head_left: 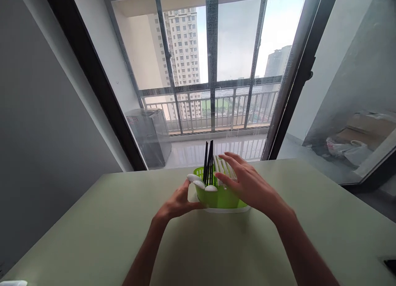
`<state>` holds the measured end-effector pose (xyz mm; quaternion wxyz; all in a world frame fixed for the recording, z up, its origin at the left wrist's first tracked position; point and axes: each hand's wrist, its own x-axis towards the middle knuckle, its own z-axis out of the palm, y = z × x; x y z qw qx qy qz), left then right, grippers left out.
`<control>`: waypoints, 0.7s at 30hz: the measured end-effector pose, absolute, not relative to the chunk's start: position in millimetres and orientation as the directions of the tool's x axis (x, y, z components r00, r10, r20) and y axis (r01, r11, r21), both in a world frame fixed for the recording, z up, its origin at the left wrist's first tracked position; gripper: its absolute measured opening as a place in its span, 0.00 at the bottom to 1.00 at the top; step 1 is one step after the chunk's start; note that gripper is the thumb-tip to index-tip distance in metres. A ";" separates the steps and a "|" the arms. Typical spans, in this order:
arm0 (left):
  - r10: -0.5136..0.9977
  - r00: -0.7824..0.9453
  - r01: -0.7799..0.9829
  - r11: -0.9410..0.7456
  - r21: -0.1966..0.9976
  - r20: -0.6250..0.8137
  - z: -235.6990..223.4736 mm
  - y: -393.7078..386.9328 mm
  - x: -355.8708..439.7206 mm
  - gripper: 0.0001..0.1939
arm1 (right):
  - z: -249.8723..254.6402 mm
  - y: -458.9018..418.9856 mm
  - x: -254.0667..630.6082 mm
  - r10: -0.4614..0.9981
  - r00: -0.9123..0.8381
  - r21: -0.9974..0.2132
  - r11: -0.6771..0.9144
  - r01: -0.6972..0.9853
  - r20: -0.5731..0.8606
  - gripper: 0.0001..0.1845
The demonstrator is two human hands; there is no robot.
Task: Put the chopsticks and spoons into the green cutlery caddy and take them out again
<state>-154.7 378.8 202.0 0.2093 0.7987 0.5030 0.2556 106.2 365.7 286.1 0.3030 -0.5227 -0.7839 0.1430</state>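
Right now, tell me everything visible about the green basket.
The green basket looks plastic, with a smooth front and a perforated back. It stands upright on a white base on the table, holding black chopsticks, white spoons at the rim and a white slatted piece. The left hand, spread, appears to touch its left side; whether the right hand touches it is unclear.

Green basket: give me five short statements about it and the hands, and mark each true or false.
1. Black chopsticks stand in the green basket. True.
2. The basket is tipped on its side. False: it stands upright.
3. White spoons show at the basket's near rim. True.
4. Both hands are left of the basket. False: the right hand is at its right part.
5. The left hand is at the basket's left side. True.
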 end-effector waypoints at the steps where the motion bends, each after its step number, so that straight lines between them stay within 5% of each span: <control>1: 0.912 0.373 0.677 -0.395 0.621 0.172 195.8 381.2 -150.8 0.41 | 282.6 368.5 103.7 0.909 -0.278 -0.528 0.408 0.745 0.311 0.33; 7: 0.930 0.294 0.595 -0.359 0.719 0.221 161.7 389.6 -140.0 0.33 | 271.4 377.1 92.0 0.925 -0.259 -0.455 0.364 0.813 0.277 0.35; 12: 0.938 0.277 0.574 -0.335 0.748 0.207 143.8 383.4 -140.9 0.39 | 271.4 375.5 89.8 0.944 -0.134 -0.462 0.268 0.846 0.303 0.30; 21: 0.928 0.324 0.698 -0.365 0.616 0.182 131.1 384.3 -148.7 0.37 | 267.2 389.8 132.3 0.949 -0.061 -0.419 0.193 0.887 0.308 0.30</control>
